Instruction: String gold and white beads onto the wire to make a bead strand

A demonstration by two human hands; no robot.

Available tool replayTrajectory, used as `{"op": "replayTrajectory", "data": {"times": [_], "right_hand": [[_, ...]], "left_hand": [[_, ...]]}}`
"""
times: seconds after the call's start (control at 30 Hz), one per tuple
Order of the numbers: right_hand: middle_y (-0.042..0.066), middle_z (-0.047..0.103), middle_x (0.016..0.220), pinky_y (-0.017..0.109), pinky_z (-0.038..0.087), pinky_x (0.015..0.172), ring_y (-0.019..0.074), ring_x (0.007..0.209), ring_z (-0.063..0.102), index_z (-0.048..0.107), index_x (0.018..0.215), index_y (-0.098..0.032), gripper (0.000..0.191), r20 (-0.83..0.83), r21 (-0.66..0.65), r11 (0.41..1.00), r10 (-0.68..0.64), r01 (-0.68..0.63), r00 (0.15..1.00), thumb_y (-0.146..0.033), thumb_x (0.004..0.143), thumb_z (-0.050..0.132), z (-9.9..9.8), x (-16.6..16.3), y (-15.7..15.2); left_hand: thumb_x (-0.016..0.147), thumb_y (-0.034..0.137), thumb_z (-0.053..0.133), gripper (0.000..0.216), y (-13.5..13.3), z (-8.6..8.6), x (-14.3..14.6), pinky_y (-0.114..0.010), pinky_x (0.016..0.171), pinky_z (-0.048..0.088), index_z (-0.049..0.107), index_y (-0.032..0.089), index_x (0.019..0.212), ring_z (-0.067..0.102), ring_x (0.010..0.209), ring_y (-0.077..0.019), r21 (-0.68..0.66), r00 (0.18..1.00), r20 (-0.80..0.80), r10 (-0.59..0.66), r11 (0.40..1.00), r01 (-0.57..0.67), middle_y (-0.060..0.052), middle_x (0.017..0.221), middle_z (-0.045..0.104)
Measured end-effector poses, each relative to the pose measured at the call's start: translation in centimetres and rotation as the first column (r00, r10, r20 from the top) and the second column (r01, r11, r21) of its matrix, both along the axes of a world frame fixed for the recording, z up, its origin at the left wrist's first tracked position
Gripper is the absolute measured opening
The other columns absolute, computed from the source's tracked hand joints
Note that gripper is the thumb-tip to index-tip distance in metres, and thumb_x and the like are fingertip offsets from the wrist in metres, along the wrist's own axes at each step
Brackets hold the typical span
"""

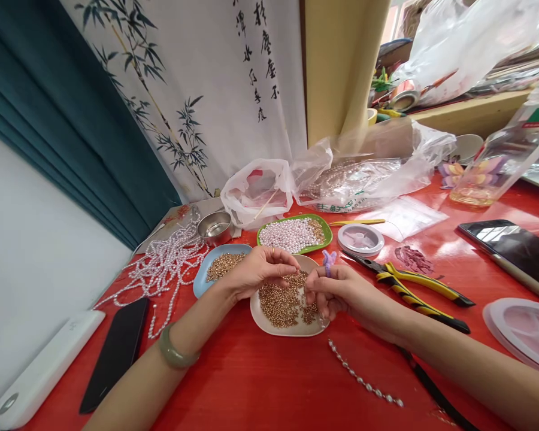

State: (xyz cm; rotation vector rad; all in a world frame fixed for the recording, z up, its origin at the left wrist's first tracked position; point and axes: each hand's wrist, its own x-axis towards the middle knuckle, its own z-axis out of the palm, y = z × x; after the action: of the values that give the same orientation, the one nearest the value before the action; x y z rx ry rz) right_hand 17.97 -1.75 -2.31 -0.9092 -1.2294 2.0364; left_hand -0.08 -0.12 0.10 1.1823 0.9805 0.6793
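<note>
Thumb and fingers of the left hand (269, 269) are drawn into a pinch over the far side of the cream plate (291, 331); whether a bead or thread sits between them is too small to tell. The right hand (335, 290), wearing a purple ring (328, 262), has its fingers curled together above the plate's right edge; what it grips, if anything, I cannot tell either.

Gold beads (278, 305) lie directly below both hands, the main heap toward the plate's left and middle, a smaller patch at its right. Just off the plate's near right edge, a short silvery strand (360, 379) rests on the red table (251, 383), apart from both hands. Its long axis slants from beside the plate toward the wearer and outward to the right, so the right hand is clearly nearer.

Farther out, a blue dish (200, 281) stands left of the plate, a green tray (327, 233) beyond it, and pliers (388, 274) to its right.
</note>
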Motion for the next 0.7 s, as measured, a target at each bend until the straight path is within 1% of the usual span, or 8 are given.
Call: {"op": "replayTrajectory", "data": {"times": [0.23, 0.3, 0.4, 0.47, 0.57, 0.63, 0.7], "right_hand": [[0.002, 0.064, 0.064, 0.011, 0.041, 0.035, 0.0024, 0.036, 0.052, 0.055, 0.067, -0.014, 0.014, 0.033, 0.046, 0.999, 0.012, -0.013, 0.999, -0.026, 0.073, 0.060, -0.2, -0.1, 0.1], [0.000, 0.062, 0.059, 0.010, 0.040, 0.035, 0.0019, 0.036, 0.051, 0.056, 0.066, -0.014, 0.016, 0.047, 0.071, 0.997, 0.017, -0.020, 0.999, -0.026, 0.075, 0.059, -0.3, -0.1, 0.1], [-0.003, 0.056, 0.044, 0.009, 0.038, 0.033, 0.0020, 0.033, 0.049, 0.057, 0.066, -0.013, 0.018, 0.074, 0.091, 0.996, 0.018, -0.025, 0.997, -0.027, 0.077, 0.057, -0.2, -0.2, 0.1], [-0.004, 0.054, 0.040, 0.009, 0.037, 0.033, 0.0023, 0.033, 0.048, 0.057, 0.066, -0.014, 0.018, 0.087, 0.096, 0.995, 0.014, -0.022, 0.996, -0.027, 0.077, 0.057, -0.1, -0.2, 0.1], [-0.004, 0.055, 0.040, 0.008, 0.037, 0.033, 0.0023, 0.033, 0.048, 0.057, 0.066, -0.014, 0.017, 0.093, 0.097, 0.995, 0.014, -0.023, 0.996, -0.027, 0.077, 0.058, 0.0, -0.2, 0.1], [-0.004, 0.054, 0.039, 0.008, 0.037, 0.033, 0.0023, 0.033, 0.048, 0.057, 0.066, -0.014, 0.017, 0.088, 0.097, 0.995, 0.018, -0.027, 0.996, -0.027, 0.077, 0.058, 0.0, -0.2, 0.1], [-0.004, 0.054, 0.040, 0.009, 0.037, 0.034, 0.0024, 0.033, 0.048, 0.057, 0.067, -0.014, 0.017, 0.084, 0.100, 0.995, 0.020, -0.028, 0.996, -0.027, 0.077, 0.058, -0.1, -0.2, 0.1]], "left_hand": [[0.058, 0.019, 0.070, 0.015, 0.0, 0.2, 0.1, -0.020, 0.051, 0.040, 0.062, 0.013, 0.070, 0.051, 0.061, -0.0075, 0.048, 0.998, -0.030, 0.047, 0.998, -0.046, 0.000, 0.069, 0.056], [0.057, 0.020, 0.070, 0.016, 0.0, 0.2, 0.1, -0.020, 0.052, 0.039, 0.061, 0.013, 0.069, 0.050, 0.060, -0.0072, 0.068, 0.998, -0.042, 0.053, 0.996, -0.050, 0.001, 0.068, 0.056], [0.057, 0.022, 0.070, 0.018, 0.1, 0.2, -0.2, -0.021, 0.054, 0.040, 0.061, 0.013, 0.070, 0.051, 0.061, -0.0080, 0.092, 0.997, -0.062, 0.039, 0.995, -0.033, 0.000, 0.068, 0.057], [0.057, 0.022, 0.070, 0.018, 0.3, 0.1, -0.4, -0.022, 0.055, 0.040, 0.061, 0.014, 0.071, 0.052, 0.062, -0.0087, 0.108, 0.995, -0.095, 0.013, 0.994, -0.003, -0.001, 0.068, 0.058], [0.060, 0.022, 0.067, 0.015, 0.5, 0.2, -0.9, -0.023, 0.054, 0.039, 0.062, 0.014, 0.071, 0.050, 0.058, -0.0085, 0.152, 0.976, -0.213, -0.044, 0.985, 0.078, -0.001, 0.065, 0.058], [0.062, 0.023, 0.064, 0.012, 0.7, 0.2, -1.1, -0.023, 0.053, 0.038, 0.064, 0.014, 0.070, 0.048, 0.055, -0.0085, 0.190, 0.948, -0.306, -0.088, 0.970, 0.152, -0.001, 0.063, 0.058], [0.064, 0.023, 0.062, 0.012, 0.7, 0.3, -1.3, -0.024, 0.055, 0.038, 0.065, 0.014, 0.071, 0.048, 0.056, -0.0089, 0.234, 0.926, -0.361, -0.111, 0.950, 0.205, -0.001, 0.063, 0.059]]}}
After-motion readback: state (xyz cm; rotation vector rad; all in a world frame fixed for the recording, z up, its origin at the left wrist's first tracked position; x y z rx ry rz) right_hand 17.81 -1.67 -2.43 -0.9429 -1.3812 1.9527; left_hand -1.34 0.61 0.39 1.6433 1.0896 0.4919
